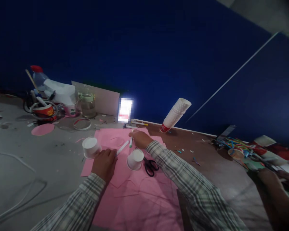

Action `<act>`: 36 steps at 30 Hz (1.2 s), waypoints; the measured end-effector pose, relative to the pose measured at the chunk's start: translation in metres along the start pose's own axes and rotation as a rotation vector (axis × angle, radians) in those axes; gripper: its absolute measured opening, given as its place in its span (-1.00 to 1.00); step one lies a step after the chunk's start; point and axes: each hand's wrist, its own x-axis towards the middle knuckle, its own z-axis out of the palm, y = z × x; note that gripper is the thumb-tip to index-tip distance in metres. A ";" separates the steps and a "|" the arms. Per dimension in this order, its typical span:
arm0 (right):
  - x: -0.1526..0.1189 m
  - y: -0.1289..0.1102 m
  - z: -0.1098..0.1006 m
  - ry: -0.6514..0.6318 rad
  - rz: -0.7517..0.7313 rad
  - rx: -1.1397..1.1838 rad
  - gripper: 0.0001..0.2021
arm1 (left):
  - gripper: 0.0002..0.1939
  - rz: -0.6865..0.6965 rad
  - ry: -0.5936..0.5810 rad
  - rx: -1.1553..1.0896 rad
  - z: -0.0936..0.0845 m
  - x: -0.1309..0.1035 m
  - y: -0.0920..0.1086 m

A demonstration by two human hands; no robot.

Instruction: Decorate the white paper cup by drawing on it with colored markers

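Observation:
My left hand [104, 164] is low over the pink paper [156, 195], its fingers closed at the near end of a narrow white strip [122, 148]. My right hand [141, 139] reaches across from the right, its fingers closed around a marker [130, 143] whose green end points down at the paper, just beside the strip. One white paper cup [90, 147] stands upside down left of my left hand. Another upturned cup [135, 159] sits between my forearms, touching or nearly touching black-handled scissors [150, 166]. My fingertips are partly hidden.
A tall leaning stack of paper cups [175, 115] stands at the back right. A bright phone screen [125, 110], a glass jar [87, 105] and a tape ring [82, 124] are at the back. Another person's hand [269, 179] is at far right, near a cluttered pile.

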 end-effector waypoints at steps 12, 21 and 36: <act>0.028 0.031 -0.024 -0.014 0.112 -0.006 -0.63 | -0.67 0.028 0.103 -0.143 0.011 0.000 -0.008; 0.057 0.072 -0.005 -0.001 0.170 -0.165 -0.65 | -0.69 0.073 0.242 -0.144 0.011 -0.004 -0.001; 0.096 0.043 -0.012 0.082 0.121 -0.213 -0.62 | -0.77 0.163 0.410 -0.144 0.010 -0.005 0.004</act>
